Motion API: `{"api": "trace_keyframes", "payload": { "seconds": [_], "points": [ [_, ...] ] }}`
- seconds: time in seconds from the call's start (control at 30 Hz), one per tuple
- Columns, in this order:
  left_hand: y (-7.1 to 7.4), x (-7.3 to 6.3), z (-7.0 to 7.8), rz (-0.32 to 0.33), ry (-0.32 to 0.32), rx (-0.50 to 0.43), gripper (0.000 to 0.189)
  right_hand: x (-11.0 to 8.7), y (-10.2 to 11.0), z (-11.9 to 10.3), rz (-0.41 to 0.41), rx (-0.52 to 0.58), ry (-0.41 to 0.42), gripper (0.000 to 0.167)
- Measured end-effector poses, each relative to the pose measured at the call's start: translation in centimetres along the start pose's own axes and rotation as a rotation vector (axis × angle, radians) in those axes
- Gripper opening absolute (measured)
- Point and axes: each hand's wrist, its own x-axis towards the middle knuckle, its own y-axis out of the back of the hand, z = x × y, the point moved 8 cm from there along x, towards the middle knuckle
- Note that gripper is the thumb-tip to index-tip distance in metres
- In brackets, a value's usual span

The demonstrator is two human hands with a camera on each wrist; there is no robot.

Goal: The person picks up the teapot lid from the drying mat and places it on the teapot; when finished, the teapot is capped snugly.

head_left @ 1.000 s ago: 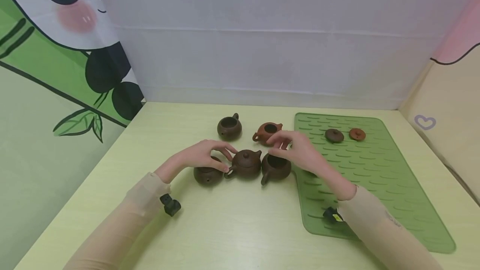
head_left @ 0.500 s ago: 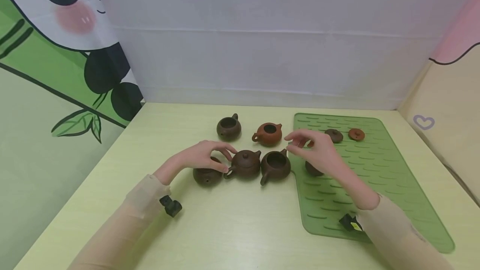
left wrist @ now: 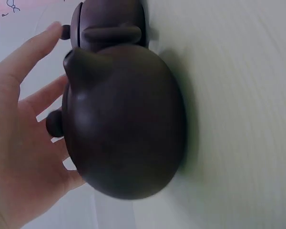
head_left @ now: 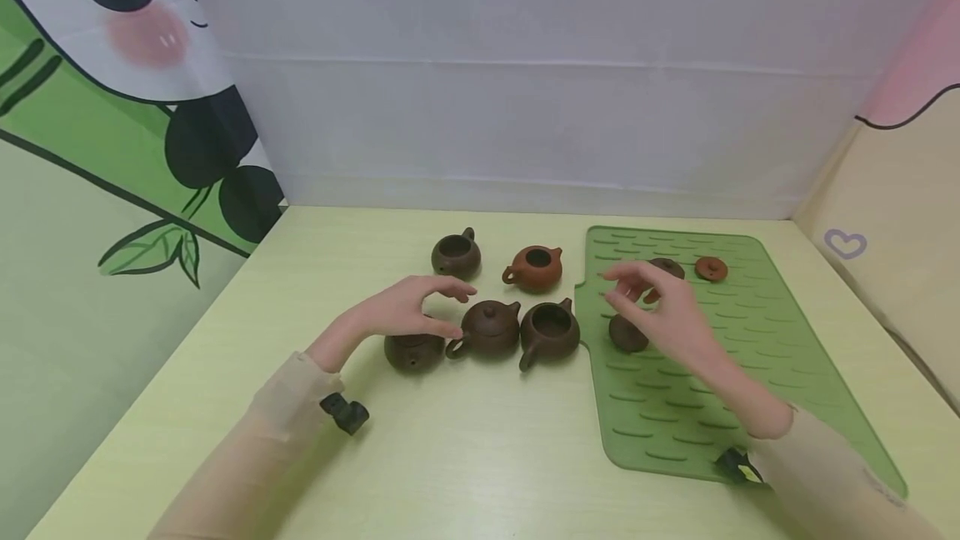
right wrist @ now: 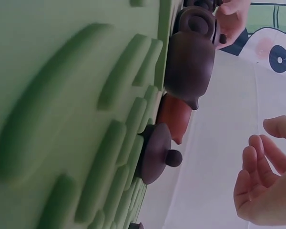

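Note:
My left hand (head_left: 408,307) is over a lidded dark brown teapot (head_left: 415,354), its thumb and fingers spread towards a second lidded teapot (head_left: 491,330). In the left wrist view a fingertip (left wrist: 53,29) is close to that second pot's lid knob; whether they touch I cannot tell. Right of these stands a dark teapot without a lid (head_left: 551,332). My right hand (head_left: 667,307), loosely bent and holding nothing, hovers above the green mat. A dark lid (head_left: 628,333) lies beneath it, knob up in the right wrist view (right wrist: 155,155).
Behind stand two lidless teapots, one dark brown (head_left: 456,257) and one reddish (head_left: 536,269). Another dark lid (head_left: 666,267), partly behind my right hand, and a reddish lid (head_left: 711,269) lie on the ridged green mat (head_left: 750,373). A wall cloth (head_left: 540,132) rises behind the table.
My right hand has drawn away to the right, from the lidless dark teapot to over the mat, uncovering the reddish teapot. My left hand's fingers have spread slightly; the teapots stay put.

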Motion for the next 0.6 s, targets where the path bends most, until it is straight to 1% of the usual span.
{"api": "trace_keyframes", "payload": {
  "seconds": [0.17, 0.3, 0.4, 0.47, 0.6],
  "points": [
    [0.4, 0.7, 1.3, 0.074, -0.051, 0.016, 0.06, -0.4, 0.6, 0.6, 0.007, -0.033, -0.01, 0.022],
    [0.4, 1.4, 2.6, 0.116, -0.092, -0.013, 0.058, -0.7, 0.9, 1.0, -0.003, -0.039, -0.01, 0.028],
    [-0.1, 2.2, 3.4, 0.122, -0.118, -0.047, 0.058, -1.0, 1.2, 1.3, -0.014, -0.065, -0.008, 0.034],
    [-0.5, 2.7, 4.0, 0.117, -0.143, -0.045, 0.059, -1.2, 1.3, 1.5, -0.025, -0.082, -0.015, 0.037],
    [-1.4, 3.5, 5.1, 0.109, -0.183, -0.007, 0.058, -1.3, 1.3, 1.9, -0.053, -0.108, -0.018, 0.041]
  ]
}}
